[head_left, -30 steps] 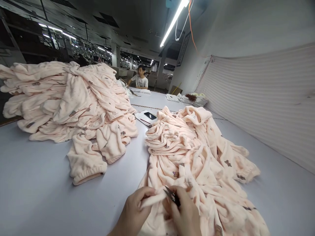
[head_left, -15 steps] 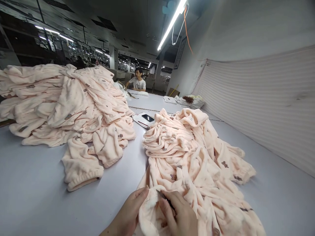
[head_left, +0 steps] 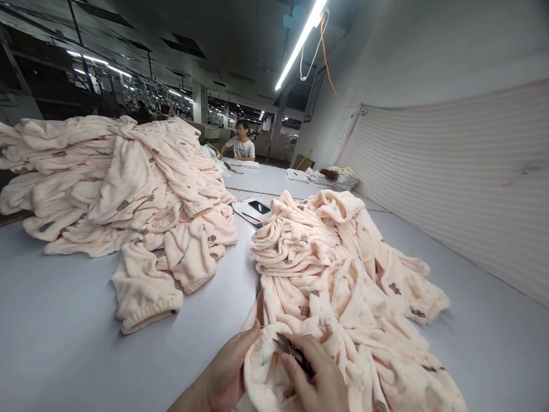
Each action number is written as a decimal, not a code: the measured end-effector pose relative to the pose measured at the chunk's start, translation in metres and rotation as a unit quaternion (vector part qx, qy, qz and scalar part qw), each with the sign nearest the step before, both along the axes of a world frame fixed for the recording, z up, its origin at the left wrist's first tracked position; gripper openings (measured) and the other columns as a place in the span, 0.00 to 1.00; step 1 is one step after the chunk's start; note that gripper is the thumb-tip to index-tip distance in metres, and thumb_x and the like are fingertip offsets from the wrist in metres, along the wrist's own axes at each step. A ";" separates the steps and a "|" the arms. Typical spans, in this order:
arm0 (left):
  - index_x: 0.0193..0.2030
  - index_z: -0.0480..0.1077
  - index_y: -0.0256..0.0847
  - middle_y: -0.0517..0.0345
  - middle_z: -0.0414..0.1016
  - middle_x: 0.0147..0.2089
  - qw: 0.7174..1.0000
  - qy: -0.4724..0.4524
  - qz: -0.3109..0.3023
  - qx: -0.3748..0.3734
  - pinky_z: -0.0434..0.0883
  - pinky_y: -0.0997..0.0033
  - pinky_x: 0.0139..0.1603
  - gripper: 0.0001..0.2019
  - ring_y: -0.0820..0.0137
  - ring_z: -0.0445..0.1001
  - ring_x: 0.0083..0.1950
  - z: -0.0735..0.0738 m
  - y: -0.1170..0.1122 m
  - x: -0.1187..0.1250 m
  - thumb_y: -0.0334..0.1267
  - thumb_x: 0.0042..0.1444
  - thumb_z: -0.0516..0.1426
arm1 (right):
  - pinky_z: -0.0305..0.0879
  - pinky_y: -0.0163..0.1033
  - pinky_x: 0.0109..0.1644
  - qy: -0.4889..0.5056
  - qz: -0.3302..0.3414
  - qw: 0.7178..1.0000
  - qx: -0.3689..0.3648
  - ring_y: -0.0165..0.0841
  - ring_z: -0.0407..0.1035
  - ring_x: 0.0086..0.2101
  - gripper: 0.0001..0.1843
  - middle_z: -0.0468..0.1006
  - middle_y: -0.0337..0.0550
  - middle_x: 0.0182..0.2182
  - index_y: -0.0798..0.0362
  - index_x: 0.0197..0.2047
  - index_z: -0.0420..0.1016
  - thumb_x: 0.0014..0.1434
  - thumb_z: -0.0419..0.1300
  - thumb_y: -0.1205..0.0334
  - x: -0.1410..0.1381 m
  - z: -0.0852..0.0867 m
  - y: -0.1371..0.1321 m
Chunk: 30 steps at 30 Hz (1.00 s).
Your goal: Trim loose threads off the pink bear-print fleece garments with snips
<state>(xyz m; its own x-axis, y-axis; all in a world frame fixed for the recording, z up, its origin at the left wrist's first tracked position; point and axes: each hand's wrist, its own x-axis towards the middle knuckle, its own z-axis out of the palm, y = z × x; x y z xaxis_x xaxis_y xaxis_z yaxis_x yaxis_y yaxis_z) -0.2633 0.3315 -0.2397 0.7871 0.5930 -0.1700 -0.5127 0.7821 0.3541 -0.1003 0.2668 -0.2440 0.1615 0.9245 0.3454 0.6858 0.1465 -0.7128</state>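
A crumpled heap of peach fleece garments [head_left: 338, 274] with small brown bear prints lies on the grey table [head_left: 64, 343] in front of me. My left hand [head_left: 227, 372] grips the near edge of the closest garment, fingers curled round the fabric. My right hand [head_left: 317, 377] is closed on small dark thread snips [head_left: 291, 349], whose tips rest on that same fold beside my left fingers.
A larger stack of the same peach garments [head_left: 115, 183] fills the table's left side. A phone on a white tray [head_left: 257, 207] lies between the piles. Papers [head_left: 332, 176] sit far right by the striped wall. A person sits at the far end [head_left: 242, 146].
The view rocked down, then partly back. My left hand let go of a pinched strip and took a wider fold; the snips stayed in my right hand, shifting slightly on the fabric.
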 end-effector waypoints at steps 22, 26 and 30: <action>0.30 0.61 0.43 0.61 0.60 0.32 0.670 0.485 0.219 0.518 0.60 0.69 0.38 0.07 0.67 0.62 0.34 -0.019 -0.010 -0.015 0.26 0.50 0.50 | 0.64 0.38 0.33 -0.132 -0.031 0.988 -0.073 0.37 0.70 0.29 0.06 0.74 0.39 0.27 0.50 0.34 0.69 0.54 0.52 0.66 0.016 -0.002 -0.009; 0.33 0.57 0.44 0.65 0.59 0.30 0.789 0.397 0.155 0.442 0.60 0.74 0.35 0.05 0.72 0.59 0.32 -0.029 -0.014 -0.012 0.30 0.57 0.48 | 0.66 0.35 0.34 0.000 -0.014 0.993 -0.113 0.36 0.72 0.31 0.09 0.77 0.38 0.31 0.48 0.41 0.73 0.55 0.59 0.58 0.014 0.002 -0.024; 0.33 0.57 0.43 0.63 0.63 0.35 0.844 0.298 0.161 0.416 0.61 0.75 0.39 0.05 0.72 0.62 0.37 -0.027 -0.015 -0.001 0.31 0.57 0.52 | 0.67 0.34 0.42 0.042 0.023 0.995 -0.088 0.36 0.72 0.39 0.24 0.77 0.42 0.42 0.47 0.55 0.70 0.53 0.63 0.60 0.004 0.020 -0.019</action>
